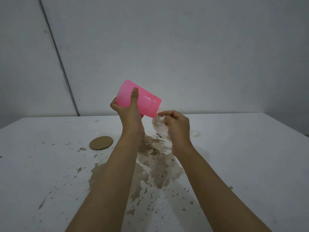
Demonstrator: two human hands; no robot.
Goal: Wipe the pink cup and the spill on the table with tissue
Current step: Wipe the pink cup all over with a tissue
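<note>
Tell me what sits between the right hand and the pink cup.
A crumpled white tissue, pinched by the right hand and reaching up to the lower end of the pink cup. The head view shows it.

The translucent pink cup (147, 102) lies tilted within the left fingers (134, 96). A crumpled white tissue (158, 127), pinched by the right fingers (164, 113), touches its lower end. The brown spill (155, 174) spreads across the bench (50, 164) below both.

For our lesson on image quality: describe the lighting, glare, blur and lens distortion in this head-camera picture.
Head view: light dim and even, shadows faint; head view: soft glare spot on the pink cup; head view: the tissue at the right hand looks slightly blurred; head view: wide-angle stretch in the forearms, wall seam leaning.
</note>
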